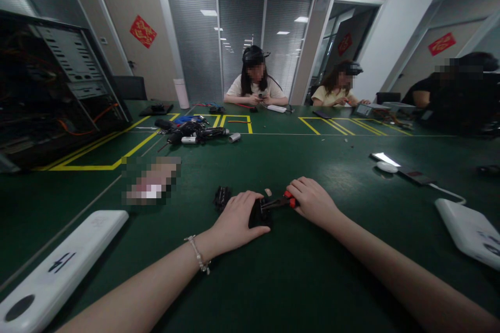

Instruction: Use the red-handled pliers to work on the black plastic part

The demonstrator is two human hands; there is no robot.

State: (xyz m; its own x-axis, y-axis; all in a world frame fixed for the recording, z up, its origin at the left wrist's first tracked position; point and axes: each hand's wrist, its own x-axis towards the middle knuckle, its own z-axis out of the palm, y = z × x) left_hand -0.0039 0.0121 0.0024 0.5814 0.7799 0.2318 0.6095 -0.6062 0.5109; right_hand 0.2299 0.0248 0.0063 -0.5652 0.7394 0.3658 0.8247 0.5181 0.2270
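Note:
My left hand (236,221) is closed around a small dark part (255,214) on the green table, thumb on the near side and fingers on the far side. Its exact kind is too dark to make out. Red-handled pliers (278,203) are gripped in my right hand (314,200), their dark jaws pointing left and reaching the part's right side. Whether the jaws pinch anything I cannot tell. Just left of my left fingers lies a black bundle (222,197), perhaps a coiled cable. A little beige piece (267,192) rests beyond the plier jaws.
White power banks (89,242) (466,229) lie at either side. A heap of black cables (195,132) sits beyond, left of centre. An open computer case (74,73) stands at the left. A phone-like device (410,173) is at the right. Several people sit across the table.

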